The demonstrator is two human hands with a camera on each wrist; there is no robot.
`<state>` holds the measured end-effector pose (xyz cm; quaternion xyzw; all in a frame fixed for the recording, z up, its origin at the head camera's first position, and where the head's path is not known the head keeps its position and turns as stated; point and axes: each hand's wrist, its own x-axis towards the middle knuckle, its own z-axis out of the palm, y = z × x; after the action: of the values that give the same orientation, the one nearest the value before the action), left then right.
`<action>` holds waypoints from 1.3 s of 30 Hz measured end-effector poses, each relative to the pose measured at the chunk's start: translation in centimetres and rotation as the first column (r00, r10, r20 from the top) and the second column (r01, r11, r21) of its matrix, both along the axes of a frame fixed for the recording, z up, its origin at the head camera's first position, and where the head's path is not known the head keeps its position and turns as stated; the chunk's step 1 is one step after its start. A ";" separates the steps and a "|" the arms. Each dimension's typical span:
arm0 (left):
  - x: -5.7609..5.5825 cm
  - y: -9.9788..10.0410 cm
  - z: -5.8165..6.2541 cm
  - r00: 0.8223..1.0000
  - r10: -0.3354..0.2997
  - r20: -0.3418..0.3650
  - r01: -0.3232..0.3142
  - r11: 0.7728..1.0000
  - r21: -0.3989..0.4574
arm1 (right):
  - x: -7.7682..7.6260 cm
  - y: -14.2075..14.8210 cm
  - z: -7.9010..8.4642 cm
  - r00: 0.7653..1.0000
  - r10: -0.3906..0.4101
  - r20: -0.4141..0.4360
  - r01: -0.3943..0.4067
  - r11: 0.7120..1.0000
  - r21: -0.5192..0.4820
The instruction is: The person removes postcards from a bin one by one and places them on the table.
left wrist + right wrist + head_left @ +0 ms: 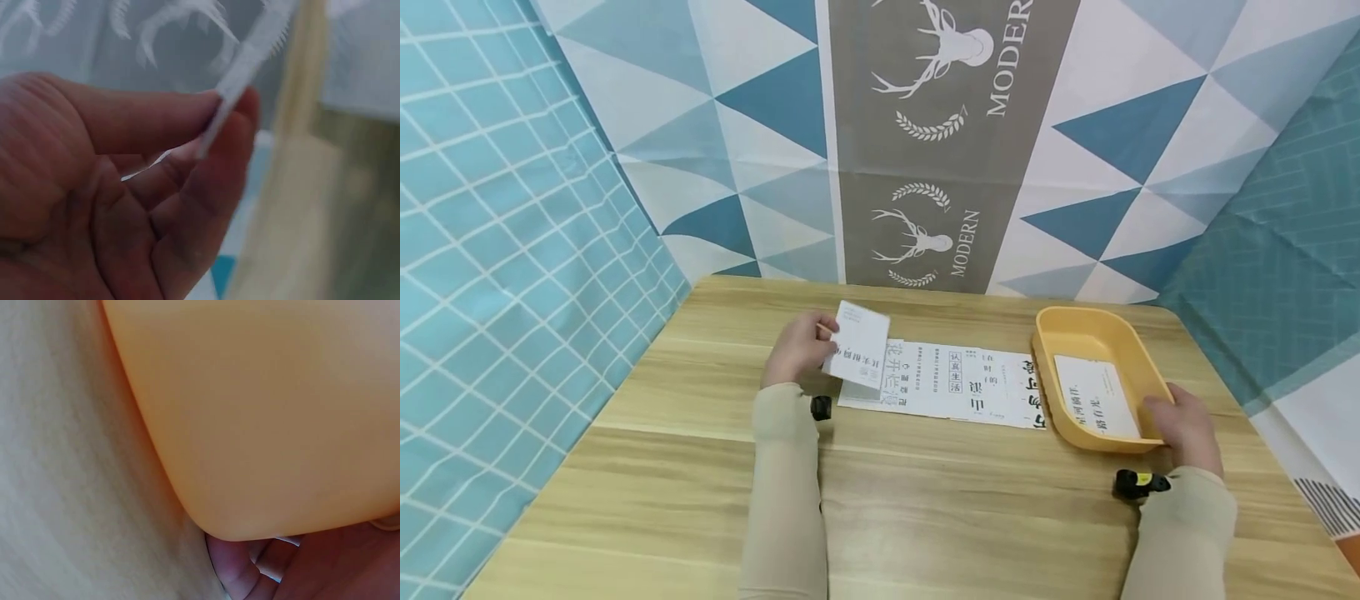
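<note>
A patterned wall covering [917, 158] stands behind the far edge of a wooden table [970, 517]. Broad bare wood runs from the middle toward the person, between the two forearms, and more lies left of the left arm. The orange tray [1081, 333] sits on the right half, its far end near the table's back edge. A row of printed cards [936, 379] lies flat, its right end just beside the tray's left wall; whether they touch I cannot tell. The right hand [1191, 429] grips the tray's near right corner, thumb over the rim, fingers against the outside. In the tray lies a white card with lettering [1097, 396]; whether others lie under it I cannot tell. The left hand [793, 350] pinches a held card [857, 342] by its edge between thumb and fingers, tilted over the row's left end.
</note>
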<state>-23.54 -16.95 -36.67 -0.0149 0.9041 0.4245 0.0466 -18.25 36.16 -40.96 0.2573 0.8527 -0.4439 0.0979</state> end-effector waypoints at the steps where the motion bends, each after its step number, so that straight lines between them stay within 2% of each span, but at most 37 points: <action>1: -0.1 -0.3 -0.6 1.000 -0.004 0.019 0.004 1.000 -0.003 | 0.0 0.1 0.0 1.000 0.001 0.000 -0.001 1.000 -0.003; 5: -0.7 -0.7 -2.6 0.996 -0.036 0.076 0.036 0.999 0.001 | 0.1 0.3 -0.2 1.000 -0.005 -0.001 0.005 1.000 -0.002; 9: -1.0 -0.7 -3.3 0.994 -0.058 0.097 0.058 0.998 0.007 | 0.1 0.4 -0.2 1.000 -0.001 -0.005 0.001 1.000 0.015; 17: -1.1 -1.0 -3.6 0.993 -0.040 0.112 0.041 0.999 -0.004 | 0.1 0.2 -0.2 1.000 -0.012 -0.020 0.013 0.999 0.037; 25: -0.7 -2.2 -3.1 0.987 -0.124 0.102 0.119 0.991 0.056 | 0.0 0.0 -0.1 1.000 -0.018 -0.018 0.019 0.999 0.028; 29: -0.5 -2.6 -2.9 0.986 -0.135 0.102 0.127 0.989 0.081 | 0.0 -0.1 -0.1 1.000 -0.021 -0.010 0.021 0.999 0.026; 39: -1.0 -2.1 -3.9 0.985 -0.119 0.128 0.106 0.988 0.110 | -0.1 -0.3 -0.1 1.000 -0.012 -0.011 0.013 0.999 0.038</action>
<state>-24.51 -19.07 -40.59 0.0102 0.8752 0.4653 0.1318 -18.38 35.88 -41.04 0.2621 0.8599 -0.4296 0.0857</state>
